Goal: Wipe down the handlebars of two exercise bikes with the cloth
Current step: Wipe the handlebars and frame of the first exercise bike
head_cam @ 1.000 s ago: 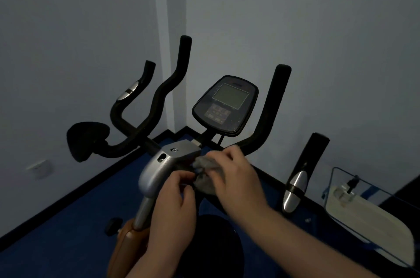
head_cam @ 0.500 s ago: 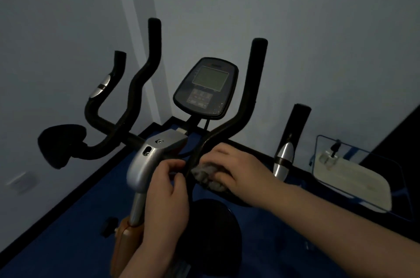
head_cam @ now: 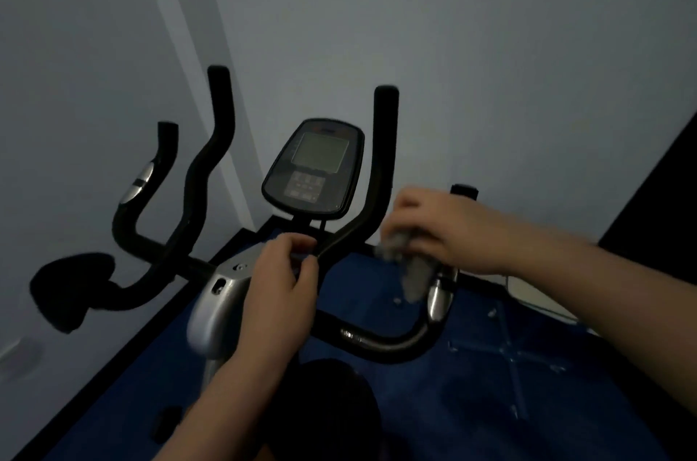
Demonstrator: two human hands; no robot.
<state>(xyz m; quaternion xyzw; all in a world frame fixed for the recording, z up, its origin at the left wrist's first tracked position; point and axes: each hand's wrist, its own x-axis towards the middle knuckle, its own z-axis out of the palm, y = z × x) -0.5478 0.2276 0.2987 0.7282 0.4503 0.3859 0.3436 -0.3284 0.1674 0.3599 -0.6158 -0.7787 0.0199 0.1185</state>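
One exercise bike stands in front of me, with black handlebars (head_cam: 211, 159) curving up on both sides of its console (head_cam: 315, 168). My right hand (head_cam: 449, 230) holds a grey cloth (head_cam: 409, 268) against the right outer grip (head_cam: 439, 294), just above its silver sensor band. The cloth hangs down below my fingers. My left hand (head_cam: 281, 283) is closed on the base of the right inner bar, next to the silver stem cover (head_cam: 218, 294). A second bike is not in view.
Pale walls meet in a corner close behind the bike. A black pad (head_cam: 71, 291) sticks out at the left. The floor (head_cam: 471, 366) is blue, with a clear frame lying on it at the right. The dark saddle (head_cam: 332, 407) is just below my arms.
My right hand has carried the cloth rightward from the handlebar's centre out to the right outer grip. My left hand stays near the stem. The view has tilted left.
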